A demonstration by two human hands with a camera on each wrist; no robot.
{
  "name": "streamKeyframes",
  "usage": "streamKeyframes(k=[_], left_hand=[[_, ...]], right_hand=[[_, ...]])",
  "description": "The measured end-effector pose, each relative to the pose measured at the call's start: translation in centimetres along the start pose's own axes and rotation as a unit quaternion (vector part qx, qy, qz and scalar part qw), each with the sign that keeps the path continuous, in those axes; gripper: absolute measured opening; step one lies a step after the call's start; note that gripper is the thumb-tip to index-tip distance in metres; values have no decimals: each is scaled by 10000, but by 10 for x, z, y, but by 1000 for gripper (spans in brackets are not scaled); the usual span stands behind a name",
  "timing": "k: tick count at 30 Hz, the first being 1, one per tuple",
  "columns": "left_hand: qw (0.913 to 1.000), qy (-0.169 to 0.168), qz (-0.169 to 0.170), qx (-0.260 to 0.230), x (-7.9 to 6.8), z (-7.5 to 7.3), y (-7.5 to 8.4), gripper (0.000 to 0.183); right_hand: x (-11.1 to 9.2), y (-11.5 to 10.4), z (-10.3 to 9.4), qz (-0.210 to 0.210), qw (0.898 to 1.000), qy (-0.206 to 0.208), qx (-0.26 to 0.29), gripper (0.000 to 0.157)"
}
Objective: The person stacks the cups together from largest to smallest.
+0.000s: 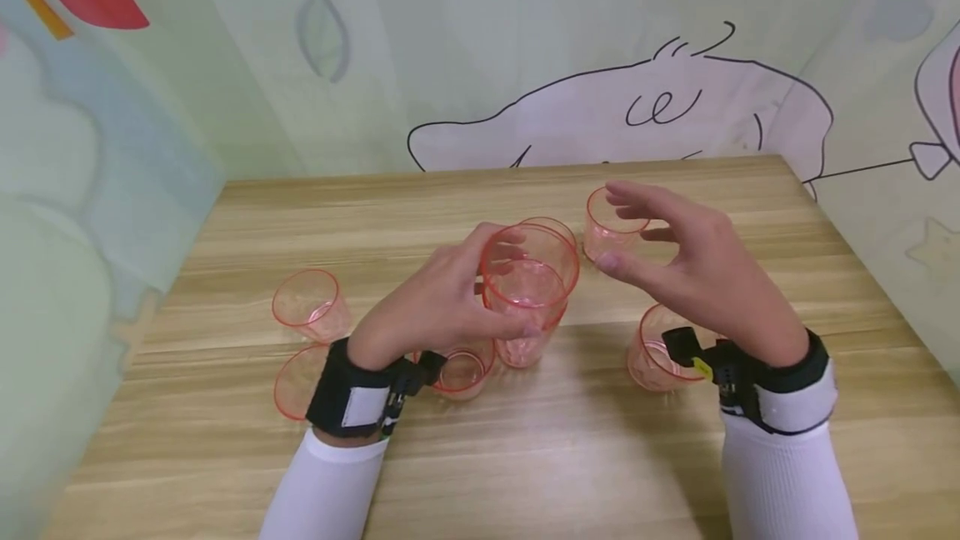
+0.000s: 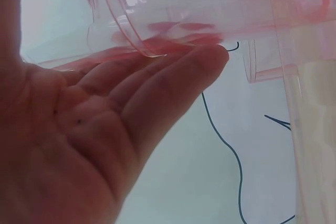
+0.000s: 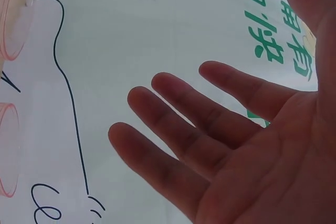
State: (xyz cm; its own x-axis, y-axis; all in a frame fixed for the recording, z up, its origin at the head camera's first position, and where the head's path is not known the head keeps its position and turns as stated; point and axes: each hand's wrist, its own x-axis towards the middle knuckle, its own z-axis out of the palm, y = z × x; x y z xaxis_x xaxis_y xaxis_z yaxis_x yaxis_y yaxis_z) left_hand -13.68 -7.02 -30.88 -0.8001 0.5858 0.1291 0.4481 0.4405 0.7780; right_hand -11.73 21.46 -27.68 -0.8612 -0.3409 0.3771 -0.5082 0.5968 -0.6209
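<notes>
Clear pink-tinted cups with red rims stand about both hands. My left hand (image 1: 431, 298) holds a stack of cups (image 1: 536, 294), the thumb on the near side and the fingers behind. In the left wrist view the fingers of the left hand (image 2: 100, 124) lie along the wall of a cup (image 2: 184, 3). My right hand (image 1: 701, 261) is raised to the right of the stack, fingers spread and holding nothing. The right wrist view shows its bare palm (image 3: 252, 166). A cup (image 1: 600, 236) stands just beyond the right fingertips, partly hidden by them.
One cup (image 1: 654, 361) sits below the right wrist, and another (image 1: 461, 377) below the left hand. Two more, an upper cup (image 1: 318, 315) and a lower cup (image 1: 294, 386), stand left on the wooden table (image 1: 555, 473). A printed curtain (image 1: 465, 48) hangs behind the table.
</notes>
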Motion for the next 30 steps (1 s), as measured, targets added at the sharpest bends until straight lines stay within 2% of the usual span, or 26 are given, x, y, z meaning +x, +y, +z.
streamKeyframes(k=[12, 18, 22, 30], left_hand=[[9997, -92, 118, -209, 0, -4, -3, 75], [9996, 4, 109, -278, -1, -3, -1, 81], [9993, 11, 130, -340, -1, -1, -1, 86], [9997, 2, 127, -195, 0, 2, -1, 83]], right_hand=[[-1, -4, -6, 300, 9988, -385, -106, 70], [-3, -6, -5, 468, 9969, -558, -288, 76], [-5, -5, -4, 513, 9966, -543, -342, 77], [-12, -1, 1, 634, 9954, -480, -535, 78]])
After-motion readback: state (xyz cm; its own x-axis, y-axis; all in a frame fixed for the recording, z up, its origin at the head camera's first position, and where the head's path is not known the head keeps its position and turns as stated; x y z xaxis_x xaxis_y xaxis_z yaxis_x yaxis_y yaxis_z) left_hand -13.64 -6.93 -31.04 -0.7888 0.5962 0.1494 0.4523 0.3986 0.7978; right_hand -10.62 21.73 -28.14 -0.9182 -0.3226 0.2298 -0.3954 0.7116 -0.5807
